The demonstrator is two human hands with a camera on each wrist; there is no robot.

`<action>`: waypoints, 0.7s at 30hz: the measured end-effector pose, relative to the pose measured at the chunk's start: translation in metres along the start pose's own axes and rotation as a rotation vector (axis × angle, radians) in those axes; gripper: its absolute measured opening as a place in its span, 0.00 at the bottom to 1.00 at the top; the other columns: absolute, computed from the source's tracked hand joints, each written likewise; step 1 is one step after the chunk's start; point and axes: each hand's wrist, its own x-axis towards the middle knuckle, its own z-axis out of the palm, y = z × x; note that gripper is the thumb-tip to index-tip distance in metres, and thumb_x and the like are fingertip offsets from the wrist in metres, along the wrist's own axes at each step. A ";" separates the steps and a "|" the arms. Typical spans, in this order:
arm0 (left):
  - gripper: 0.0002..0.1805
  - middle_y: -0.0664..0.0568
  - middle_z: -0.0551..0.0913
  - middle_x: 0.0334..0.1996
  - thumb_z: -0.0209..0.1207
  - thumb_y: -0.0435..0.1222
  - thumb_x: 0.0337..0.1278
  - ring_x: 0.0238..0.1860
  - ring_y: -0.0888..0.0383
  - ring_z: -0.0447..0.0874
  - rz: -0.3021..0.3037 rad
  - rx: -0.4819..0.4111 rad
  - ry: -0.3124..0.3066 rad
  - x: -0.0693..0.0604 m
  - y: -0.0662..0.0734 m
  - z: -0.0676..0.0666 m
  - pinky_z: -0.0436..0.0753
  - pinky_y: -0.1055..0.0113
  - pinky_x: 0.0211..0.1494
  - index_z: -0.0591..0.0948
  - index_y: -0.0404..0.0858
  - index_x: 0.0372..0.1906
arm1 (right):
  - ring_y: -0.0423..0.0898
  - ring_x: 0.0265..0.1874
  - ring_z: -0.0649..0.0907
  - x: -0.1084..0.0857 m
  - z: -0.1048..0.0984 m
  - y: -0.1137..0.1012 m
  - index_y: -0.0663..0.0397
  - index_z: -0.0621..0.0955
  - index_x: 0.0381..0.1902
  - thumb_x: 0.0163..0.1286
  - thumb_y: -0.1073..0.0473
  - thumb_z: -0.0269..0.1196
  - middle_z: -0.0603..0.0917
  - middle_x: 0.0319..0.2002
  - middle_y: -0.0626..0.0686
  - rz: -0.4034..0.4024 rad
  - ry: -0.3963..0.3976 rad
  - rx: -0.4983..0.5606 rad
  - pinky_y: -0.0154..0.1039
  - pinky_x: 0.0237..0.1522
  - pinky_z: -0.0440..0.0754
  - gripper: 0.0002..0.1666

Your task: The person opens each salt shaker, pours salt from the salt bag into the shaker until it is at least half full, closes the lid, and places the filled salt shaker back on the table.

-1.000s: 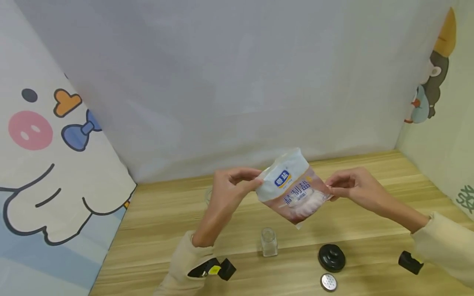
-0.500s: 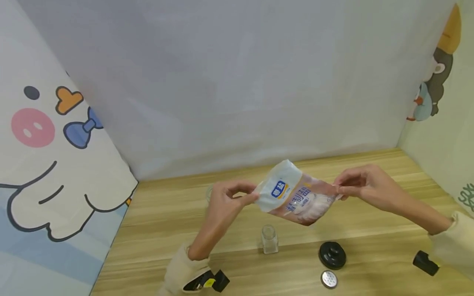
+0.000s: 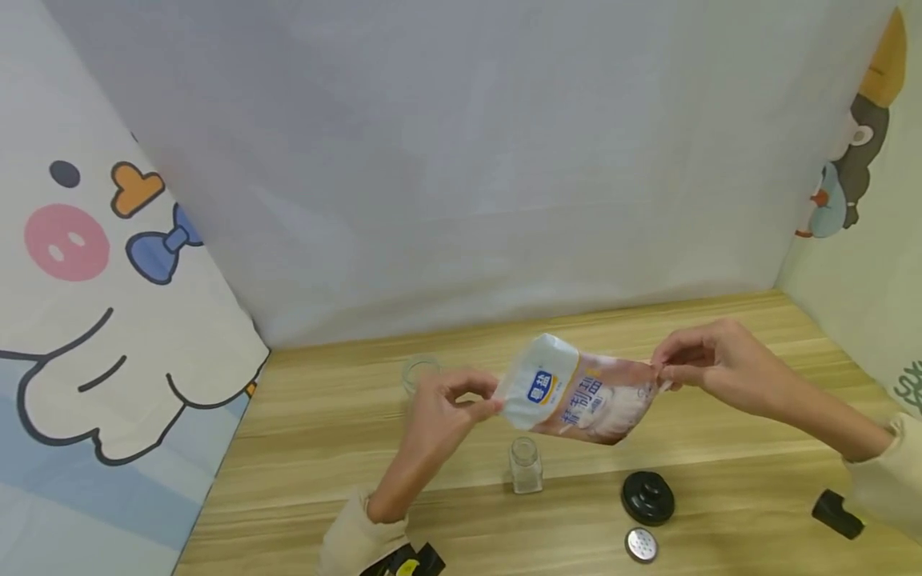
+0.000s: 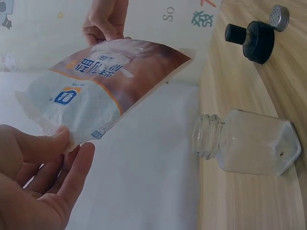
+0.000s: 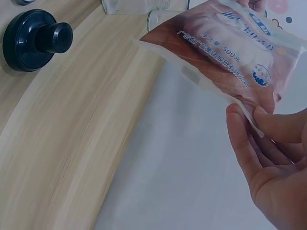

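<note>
A salt bag [image 3: 576,392], pale blue at one end and pinkish brown at the other, is stretched in the air above the table. My left hand [image 3: 442,420] pinches a corner of its pale end between thumb and fingers. At the opposite end, my right hand [image 3: 709,370] pinches a corner, also seen in the right wrist view beside the bag's printed face [image 5: 225,52]. The bag lies almost level, its brown corner sagging a little. Below it stands a small open glass jar [image 3: 527,472], clear-walled, with its threaded neck [image 4: 206,136] visible in the left wrist view.
On the wooden table [image 3: 302,448], a black knobbed lid [image 3: 647,498] lies right of the jar. In front of that lid is a perforated metal cap [image 3: 641,545]. Partly behind my left hand stands another round glass container [image 3: 420,370]. A pale wall [image 3: 461,160] rises at the back.
The bag has turned from tilted to nearly level, its pale end coming down. My right hand has moved to the right, and my left hand has lowered slightly. Both keep their pinch.
</note>
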 end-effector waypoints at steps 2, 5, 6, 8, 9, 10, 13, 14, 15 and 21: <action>0.06 0.45 0.84 0.31 0.66 0.24 0.47 0.37 0.50 0.83 -0.009 -0.001 -0.007 -0.002 -0.002 0.001 0.86 0.65 0.41 0.85 0.33 0.33 | 0.39 0.24 0.82 0.000 0.000 0.000 0.56 0.83 0.30 0.57 0.76 0.64 0.85 0.29 0.48 -0.008 -0.003 -0.010 0.33 0.24 0.84 0.10; 0.06 0.45 0.84 0.30 0.65 0.23 0.46 0.37 0.51 0.83 -0.023 -0.001 -0.019 -0.004 -0.006 0.002 0.86 0.66 0.41 0.85 0.32 0.32 | 0.39 0.24 0.82 -0.001 0.002 -0.001 0.56 0.83 0.30 0.56 0.77 0.64 0.85 0.29 0.47 -0.024 -0.007 -0.018 0.32 0.24 0.84 0.12; 0.06 0.45 0.84 0.30 0.65 0.22 0.46 0.37 0.52 0.83 -0.027 -0.001 -0.023 -0.005 -0.007 0.003 0.86 0.66 0.41 0.85 0.32 0.32 | 0.39 0.24 0.82 -0.001 0.002 -0.002 0.55 0.83 0.30 0.56 0.77 0.64 0.84 0.29 0.47 -0.027 -0.010 -0.018 0.32 0.24 0.84 0.12; 0.06 0.45 0.84 0.30 0.65 0.22 0.46 0.36 0.53 0.83 -0.030 0.000 -0.032 -0.007 -0.009 0.003 0.86 0.66 0.40 0.85 0.32 0.31 | 0.40 0.24 0.82 -0.002 0.004 -0.002 0.55 0.83 0.30 0.56 0.77 0.64 0.84 0.28 0.46 -0.033 -0.014 -0.015 0.32 0.24 0.84 0.12; 0.07 0.45 0.84 0.30 0.64 0.21 0.45 0.36 0.53 0.83 -0.029 -0.005 -0.035 -0.007 -0.011 0.004 0.86 0.66 0.40 0.85 0.32 0.31 | 0.40 0.24 0.82 -0.003 0.005 -0.003 0.55 0.83 0.30 0.56 0.77 0.64 0.84 0.28 0.46 -0.034 -0.017 -0.014 0.32 0.24 0.84 0.13; 0.07 0.45 0.84 0.30 0.64 0.21 0.45 0.36 0.53 0.83 -0.028 -0.010 -0.037 -0.008 -0.012 0.004 0.86 0.66 0.40 0.85 0.32 0.31 | 0.40 0.24 0.82 -0.003 0.005 -0.003 0.54 0.83 0.30 0.56 0.77 0.63 0.84 0.28 0.46 -0.034 -0.022 -0.013 0.32 0.24 0.84 0.13; 0.07 0.45 0.84 0.30 0.64 0.21 0.45 0.35 0.53 0.83 -0.029 -0.010 -0.044 -0.010 -0.017 0.004 0.86 0.66 0.39 0.85 0.32 0.31 | 0.40 0.24 0.82 -0.003 0.007 -0.004 0.55 0.83 0.30 0.56 0.78 0.63 0.84 0.28 0.45 -0.033 -0.032 -0.013 0.32 0.24 0.84 0.13; 0.07 0.45 0.84 0.30 0.63 0.21 0.45 0.35 0.54 0.83 -0.031 -0.008 -0.046 -0.011 -0.019 0.005 0.86 0.66 0.39 0.85 0.32 0.31 | 0.40 0.24 0.82 -0.003 0.008 -0.005 0.55 0.83 0.29 0.56 0.79 0.62 0.84 0.28 0.46 -0.030 -0.036 -0.012 0.32 0.25 0.84 0.14; 0.07 0.45 0.84 0.30 0.63 0.21 0.46 0.35 0.54 0.83 -0.036 -0.009 -0.048 -0.011 -0.022 0.005 0.86 0.67 0.38 0.85 0.32 0.32 | 0.40 0.24 0.82 -0.003 0.008 -0.005 0.56 0.83 0.30 0.56 0.79 0.62 0.84 0.28 0.46 -0.027 -0.041 -0.013 0.32 0.25 0.84 0.14; 0.06 0.44 0.84 0.30 0.63 0.21 0.47 0.35 0.53 0.83 -0.053 -0.010 -0.039 -0.013 -0.027 0.007 0.86 0.67 0.37 0.84 0.32 0.31 | 0.40 0.24 0.82 -0.002 0.009 -0.008 0.56 0.83 0.29 0.54 0.81 0.61 0.84 0.27 0.45 -0.028 -0.048 -0.022 0.32 0.25 0.84 0.16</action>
